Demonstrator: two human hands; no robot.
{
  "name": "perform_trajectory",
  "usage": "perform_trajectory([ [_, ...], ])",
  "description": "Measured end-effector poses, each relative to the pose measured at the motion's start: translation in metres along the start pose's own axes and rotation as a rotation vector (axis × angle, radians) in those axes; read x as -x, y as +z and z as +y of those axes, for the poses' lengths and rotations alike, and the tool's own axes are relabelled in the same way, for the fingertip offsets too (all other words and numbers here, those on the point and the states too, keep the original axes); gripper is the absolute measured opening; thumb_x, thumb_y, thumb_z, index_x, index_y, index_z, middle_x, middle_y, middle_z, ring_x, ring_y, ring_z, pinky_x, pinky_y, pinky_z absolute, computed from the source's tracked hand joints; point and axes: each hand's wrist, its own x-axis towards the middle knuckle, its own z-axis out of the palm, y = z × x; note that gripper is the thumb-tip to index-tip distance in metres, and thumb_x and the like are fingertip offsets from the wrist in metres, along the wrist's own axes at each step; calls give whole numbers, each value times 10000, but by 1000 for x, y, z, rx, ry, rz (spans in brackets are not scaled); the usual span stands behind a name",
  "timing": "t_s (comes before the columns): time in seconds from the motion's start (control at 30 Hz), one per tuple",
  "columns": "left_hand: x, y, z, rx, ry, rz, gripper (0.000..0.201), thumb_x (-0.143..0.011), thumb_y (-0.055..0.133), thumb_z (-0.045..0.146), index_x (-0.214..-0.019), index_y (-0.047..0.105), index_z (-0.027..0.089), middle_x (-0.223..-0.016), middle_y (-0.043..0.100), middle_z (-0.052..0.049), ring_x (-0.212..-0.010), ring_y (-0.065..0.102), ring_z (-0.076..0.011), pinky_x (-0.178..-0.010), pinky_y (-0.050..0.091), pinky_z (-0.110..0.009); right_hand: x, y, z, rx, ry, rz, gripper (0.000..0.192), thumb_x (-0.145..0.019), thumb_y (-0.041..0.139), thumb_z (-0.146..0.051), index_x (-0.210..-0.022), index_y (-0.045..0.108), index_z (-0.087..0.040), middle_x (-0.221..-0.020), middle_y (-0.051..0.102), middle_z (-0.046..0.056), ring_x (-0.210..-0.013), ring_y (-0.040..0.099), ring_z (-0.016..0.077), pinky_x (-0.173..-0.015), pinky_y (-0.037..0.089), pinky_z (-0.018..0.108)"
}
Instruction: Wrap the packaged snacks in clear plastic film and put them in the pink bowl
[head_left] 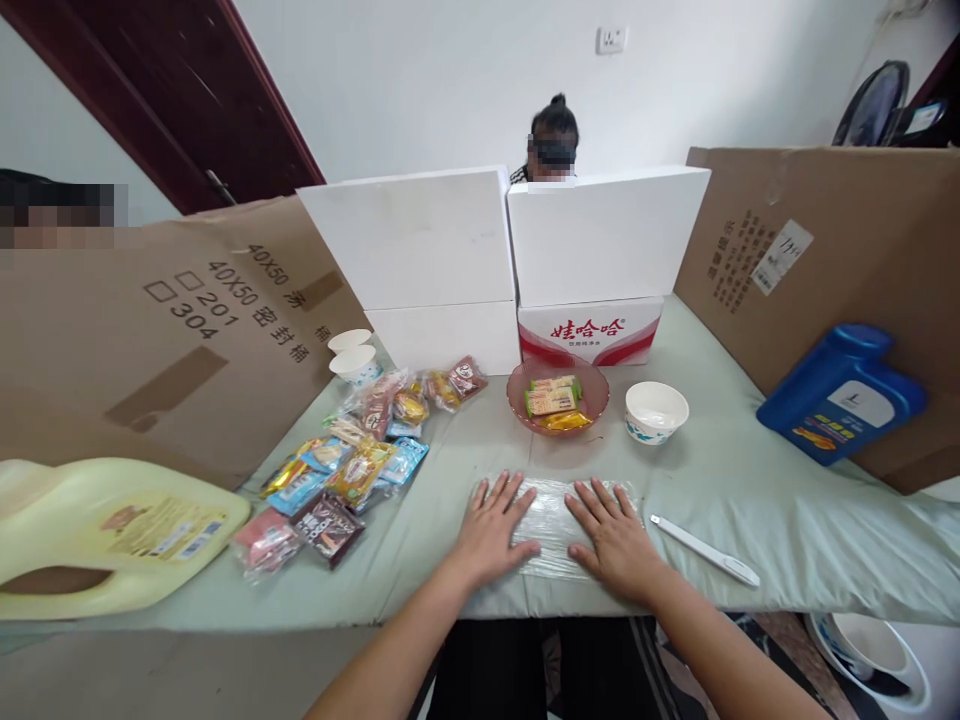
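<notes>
Both of my hands lie flat on a sheet of clear plastic wrap [553, 525] spread at the table's front edge. My left hand [491, 530] covers the sheet's left side, fingers spread and pointing away from me. On its right side rests my right hand [616, 540], also with fingers apart. Just beyond the sheet stands a pinkish clear bowl [517, 405] with several wrapped snacks [553, 400] in it. A white paper bowl [656, 412] with a blue pattern is to its right. Beside my right hand lies a white utility knife [705, 550].
Several packaged snacks [360, 465] are piled on the left, near paper bowls [355, 365] and a yellow jug [165, 535]. A blue bottle [840, 395] leans at the right. White boxes [442, 250] and brown cardboard [247, 340] wall the table. A person [555, 135] is behind the boxes.
</notes>
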Motion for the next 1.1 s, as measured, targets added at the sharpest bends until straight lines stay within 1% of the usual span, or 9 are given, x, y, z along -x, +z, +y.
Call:
perform_trajectory([
  [0.13,24,-1,-46,-68,-210,121,646,-907,459,558,-1458,356,236,-1548,272,-133,-1426,212,-348,-1109,211,-581,1,0,1,-7,11,6,668,-922,344,-612,-1491,274,-269,-1561,237,50,-1442,144,307,-1137,98,553],
  [0.23,42,-6,-60,-61,-307,291,531,-933,437,441,-1367,476,138,-1475,374,-193,-1384,289,-363,-1066,309,-570,1,3,1,-8,13,34,659,-920,372,-596,-1487,285,-271,-1556,254,53,-1441,151,308,-1136,107,562],
  [0.33,56,-15,-47,39,-71,325,372,-920,474,368,-1211,589,166,-1312,534,-152,-1296,419,-307,-1062,363,-506,-1,4,4,-38,-7,33,641,-923,392,-579,-1474,321,-260,-1548,272,64,-1437,169,307,-1135,141,566],
  [0.4,62,-20,-34,123,128,229,351,-871,569,391,-1159,611,195,-1227,586,-119,-1249,467,-286,-1058,390,-469,-3,3,10,-76,-5,38,610,-934,390,-555,-1458,359,-245,-1540,291,74,-1433,196,297,-1131,197,545],
  [0.47,66,-23,-25,172,209,146,401,-814,653,412,-1155,610,206,-1214,594,-111,-1232,484,-291,-1044,416,-464,-3,-1,19,-118,24,75,576,-942,391,-530,-1434,405,-230,-1525,326,83,-1423,230,293,-1113,263,526],
  [0.67,76,-26,-25,181,212,159,405,-813,655,282,-1201,575,202,-1256,584,-119,-1244,491,-286,-1032,448,-468,23,-24,43,-181,104,289,431,-917,475,-461,-1219,614,-188,-1323,567,129,-1296,435,309,-1042,381,512],
  [0.83,78,-28,-30,148,212,217,264,-808,603,175,-1072,614,175,-1165,628,-113,-1184,542,-262,-993,496,-428,60,-31,28,-238,-105,126,381,-862,597,-399,-1217,600,-261,-1289,581,84,-1176,527,252,-993,443,434],
  [0.97,75,-28,-34,116,260,274,217,-883,459,87,-938,641,191,-995,687,-59,-1099,606,-202,-946,531,-361,71,-21,26,-184,-124,160,256,-920,519,-323,-1136,638,-251,-1199,633,75,-1103,565,225,-982,439,433],
  [1.1,74,-28,-36,155,178,267,220,-901,430,120,-956,628,197,-1051,683,-71,-1090,611,-205,-948,523,-375,73,-18,33,-138,-122,188,268,-890,571,-420,-1087,649,-255,-1161,651,64,-1086,567,237,-972,438,436],
])
